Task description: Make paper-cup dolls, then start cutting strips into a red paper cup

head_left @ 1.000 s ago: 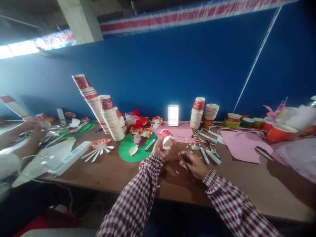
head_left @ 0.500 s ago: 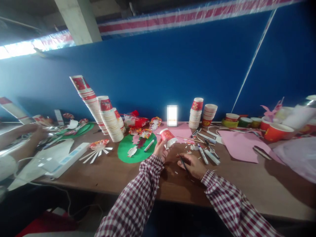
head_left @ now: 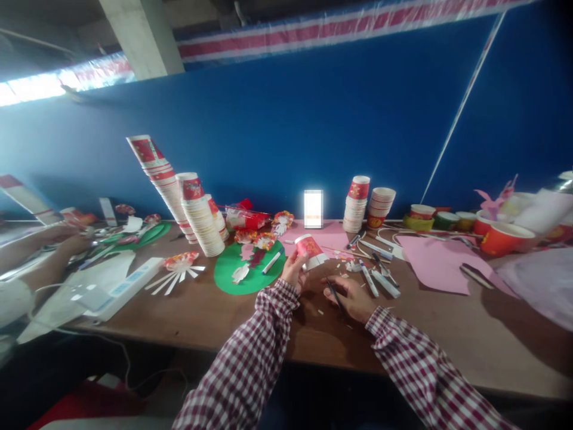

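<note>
A red and white paper cup (head_left: 308, 248) with a cut, uneven rim is held in my left hand (head_left: 294, 272), above the middle of the table. To its right, my right hand (head_left: 351, 297) is closed around a thin dark tool (head_left: 333, 289), whose exact kind is hard to make out. Small white paper scraps (head_left: 347, 266) lie beyond my right hand. Left of my left hand is a green paper circle (head_left: 228, 276) bearing paper cutouts and a white marker (head_left: 271, 263).
Tall cup stacks (head_left: 200, 224) stand behind the green circle, with shorter stacks (head_left: 357, 206) at back right. Pink paper (head_left: 432, 269), markers (head_left: 368, 278) and orange cups (head_left: 505, 240) lie or stand rightward. At far left are a power strip (head_left: 128, 286) and another person's hands (head_left: 67, 245).
The cup in my left hand has turned, with its cut rim now swung out to the right. My right hand has barely moved.
</note>
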Demonstrator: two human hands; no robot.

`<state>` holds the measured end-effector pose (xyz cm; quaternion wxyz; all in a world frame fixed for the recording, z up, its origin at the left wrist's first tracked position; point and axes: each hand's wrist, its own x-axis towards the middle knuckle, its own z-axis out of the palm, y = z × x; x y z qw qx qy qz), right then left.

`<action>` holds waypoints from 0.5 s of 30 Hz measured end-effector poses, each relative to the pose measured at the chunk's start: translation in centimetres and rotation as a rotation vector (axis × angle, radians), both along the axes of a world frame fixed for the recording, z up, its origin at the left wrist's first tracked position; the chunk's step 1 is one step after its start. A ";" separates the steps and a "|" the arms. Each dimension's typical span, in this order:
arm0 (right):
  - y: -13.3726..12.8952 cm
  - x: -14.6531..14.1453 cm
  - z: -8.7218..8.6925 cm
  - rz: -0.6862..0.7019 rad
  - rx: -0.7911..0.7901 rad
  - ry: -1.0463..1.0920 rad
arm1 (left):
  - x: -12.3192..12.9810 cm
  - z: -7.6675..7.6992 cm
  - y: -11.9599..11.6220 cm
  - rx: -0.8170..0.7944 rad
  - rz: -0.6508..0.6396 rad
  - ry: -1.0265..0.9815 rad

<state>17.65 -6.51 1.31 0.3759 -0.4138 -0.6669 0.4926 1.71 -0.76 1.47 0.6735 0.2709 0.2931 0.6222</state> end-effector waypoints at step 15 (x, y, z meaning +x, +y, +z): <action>0.2 0.0 -0.4 -0.004 -0.052 0.031 | -0.1 -0.9 0.5 0.035 -0.030 0.045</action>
